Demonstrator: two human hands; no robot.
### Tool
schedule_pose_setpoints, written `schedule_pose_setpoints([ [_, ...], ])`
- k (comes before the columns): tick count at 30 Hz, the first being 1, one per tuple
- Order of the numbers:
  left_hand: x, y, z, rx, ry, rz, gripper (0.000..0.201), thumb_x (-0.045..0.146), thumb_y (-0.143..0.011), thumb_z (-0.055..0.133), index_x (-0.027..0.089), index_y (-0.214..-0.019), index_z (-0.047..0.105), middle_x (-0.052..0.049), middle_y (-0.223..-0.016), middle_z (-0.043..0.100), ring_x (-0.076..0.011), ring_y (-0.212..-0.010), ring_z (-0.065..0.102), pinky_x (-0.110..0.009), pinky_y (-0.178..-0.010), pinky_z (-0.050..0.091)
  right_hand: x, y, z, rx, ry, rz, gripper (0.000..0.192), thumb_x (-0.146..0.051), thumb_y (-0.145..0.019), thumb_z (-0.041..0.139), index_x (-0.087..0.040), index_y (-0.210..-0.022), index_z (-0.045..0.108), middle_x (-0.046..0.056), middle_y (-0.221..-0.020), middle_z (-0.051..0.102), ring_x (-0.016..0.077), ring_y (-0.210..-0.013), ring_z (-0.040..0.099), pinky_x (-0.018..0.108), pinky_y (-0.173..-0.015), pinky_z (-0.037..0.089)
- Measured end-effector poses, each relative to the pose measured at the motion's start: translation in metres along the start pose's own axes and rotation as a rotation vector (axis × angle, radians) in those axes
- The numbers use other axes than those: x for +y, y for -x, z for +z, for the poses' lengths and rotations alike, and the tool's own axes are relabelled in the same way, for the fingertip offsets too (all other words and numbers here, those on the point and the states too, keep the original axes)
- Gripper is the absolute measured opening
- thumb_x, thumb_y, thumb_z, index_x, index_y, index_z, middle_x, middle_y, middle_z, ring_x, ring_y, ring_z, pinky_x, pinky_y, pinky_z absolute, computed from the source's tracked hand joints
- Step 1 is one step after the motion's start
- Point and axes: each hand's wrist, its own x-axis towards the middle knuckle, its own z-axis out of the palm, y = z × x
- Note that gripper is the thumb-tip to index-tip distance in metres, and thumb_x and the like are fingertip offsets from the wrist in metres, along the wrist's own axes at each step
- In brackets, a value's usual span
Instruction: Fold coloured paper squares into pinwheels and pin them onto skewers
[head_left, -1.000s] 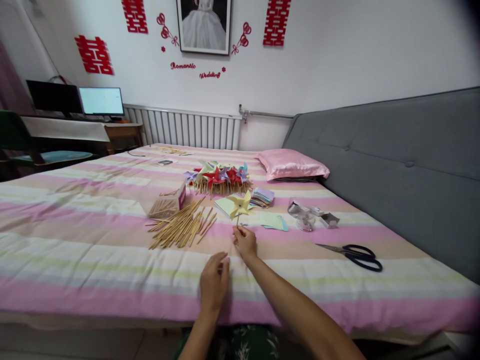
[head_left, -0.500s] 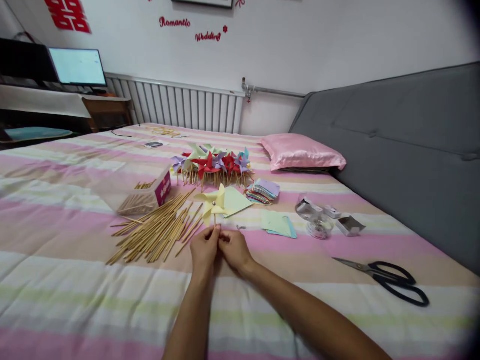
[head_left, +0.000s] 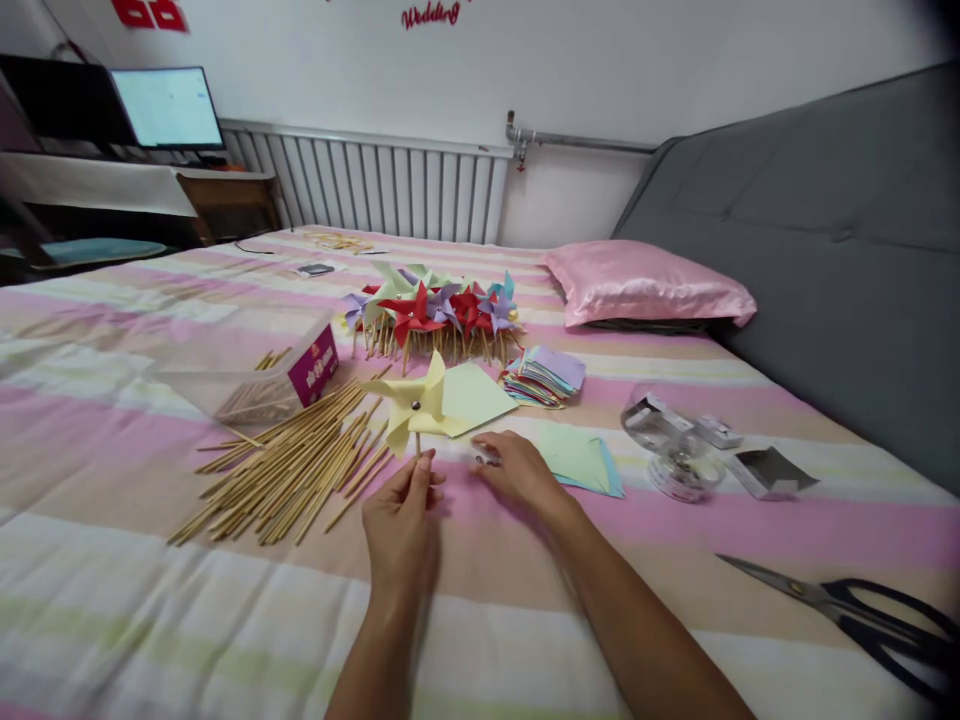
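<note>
A pale yellow paper pinwheel (head_left: 426, 408) with a silvery centre stands upright on a short stick, which my left hand (head_left: 397, 510) pinches between thumb and fingers. Just to its right, my right hand (head_left: 519, 475) hovers low over the bedspread, its fingers curved and apart. By those fingertips lie a few small dark metal bits (head_left: 487, 460), too small to name surely. Behind the yellow pinwheel is a pale green paper sheet (head_left: 476, 398). Many loose wooden sticks (head_left: 292, 470) lie fanned out left of my left hand.
Finished pinwheels (head_left: 442, 310) stand in a cluster farther back. A clear plastic box (head_left: 247, 385) holds more sticks. Rightward are stacked coloured papers (head_left: 544, 378), green and blue sheets (head_left: 581, 458), clear round containers (head_left: 679, 465), a small open box (head_left: 772, 472), black-handled scissors (head_left: 847, 605) and a pink pillow (head_left: 645, 285).
My right hand has left the pinwheel's stick and moved right to the small metal bits. My left hand still holds the pinwheel, now slightly left. The view has tilted down.
</note>
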Motion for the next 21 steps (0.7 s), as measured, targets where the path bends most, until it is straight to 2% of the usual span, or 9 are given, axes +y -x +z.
schedule_pose_setpoints([
  [3, -0.004, 0.006, 0.003, 0.005, -0.020, -0.031, 0.044, 0.046, -0.065, 0.072, 0.010, -0.093, 0.073, -0.003, -0.064, 0.065, -0.0085, -0.050, 0.050, -0.021, -0.047, 0.045, 0.003, -0.001, 0.012, -0.037, -0.011, -0.048, 0.025, -0.011, -0.060, 0.075, -0.024, -0.082, 0.072, 0.002, -0.080, 0.063, 0.0165, -0.075, 0.057, 0.026, -0.069, 0.040],
  [7, -0.007, 0.011, 0.003, -0.002, -0.061, -0.033, 0.046, 0.046, -0.067, 0.071, 0.012, -0.097, 0.073, -0.003, -0.067, 0.067, -0.0088, -0.052, 0.051, -0.021, -0.052, 0.045, 0.009, -0.006, 0.010, -0.044, 0.009, -0.057, 0.021, -0.001, -0.060, 0.067, -0.021, -0.063, 0.068, 0.001, -0.068, 0.060, 0.0151, -0.068, 0.053, 0.025, -0.065, 0.038],
  [15, -0.003, 0.022, 0.007, -0.008, -0.057, -0.042, 0.042, 0.045, -0.065, 0.073, 0.013, -0.092, 0.075, -0.002, -0.065, 0.066, -0.0083, -0.051, 0.049, -0.020, -0.051, 0.042, 0.013, -0.009, 0.007, -0.047, -0.057, -0.035, 0.019, -0.003, -0.058, 0.056, -0.020, -0.053, 0.062, 0.002, -0.059, 0.061, 0.0168, -0.063, 0.053, 0.028, -0.065, 0.037],
  [21, -0.002, 0.023, 0.007, -0.006, -0.032, -0.095, 0.044, 0.048, -0.063, 0.073, 0.013, -0.090, 0.075, -0.001, -0.064, 0.063, -0.0075, -0.050, 0.047, -0.018, -0.045, 0.040, 0.015, -0.010, 0.004, -0.027, -0.396, 0.101, 0.012, -0.007, -0.053, 0.058, -0.018, -0.053, 0.063, -0.001, -0.055, 0.061, 0.0151, -0.059, 0.053, 0.027, -0.061, 0.039],
])
